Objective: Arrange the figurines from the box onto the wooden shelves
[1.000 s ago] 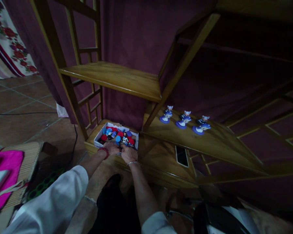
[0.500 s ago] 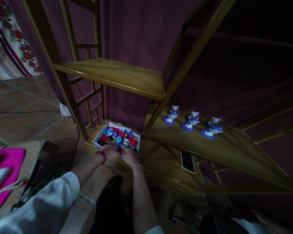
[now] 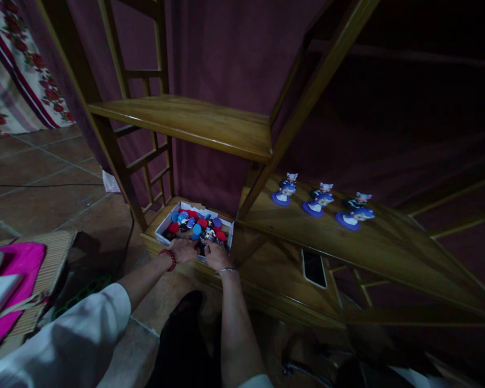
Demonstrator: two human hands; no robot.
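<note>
A shallow white box [image 3: 161, 238] on the low wooden shelf holds a jumble of small figurines [image 3: 208, 234] and round red, blue and purple bases [image 3: 196, 230]. At its near edge, my left hand [image 3: 184, 251], with a red bead bracelet at the wrist, has its fingers curled inward. My right hand [image 3: 216, 255], wearing a thin bangle, is close beside it with fingers bent down over the same edge. Something small and dark lies between the fingertips; I cannot make out what it is.
Several figurines on purple bases [image 3: 317, 206] stand in pairs on the higher right shelf [image 3: 275, 218]. A phone or tablet [image 3: 314, 268] lies on the lower shelf. An upper shelf board [image 3: 186, 121] overhangs the box. At left, a pink cloth [image 3: 24, 269] covers a woven-topped surface.
My right hand has shifted slightly right, leaving a wider gap between the fingertips. My left hand stays almost in place. The whole view has moved a little.
</note>
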